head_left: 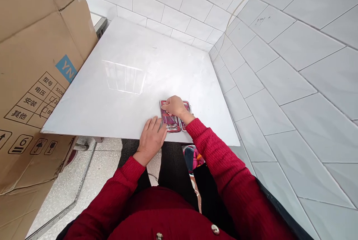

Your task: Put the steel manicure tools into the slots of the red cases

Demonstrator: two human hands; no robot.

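Observation:
On the white tabletop (134,109) lies an opened dark-red manicure set (172,127), both halves spread flat with small metal tools in them. My right hand (173,106) reaches over its left half, fingers bent and pinched together at the upper part of the tools. What the fingertips grip, if anything, is hidden. Part of the right half (184,120) shows beside my wrist. My left hand (152,135) rests palm down at the table's near edge, fingers stretched out, thumb close to the lower left corner of the case.
A tall cardboard box (33,65) stands along the table's left side. White tiled walls (279,83) border the back and right. A thin cable (237,7) hangs in the corner. Below the near edge are my legs and a colourful item (192,158).

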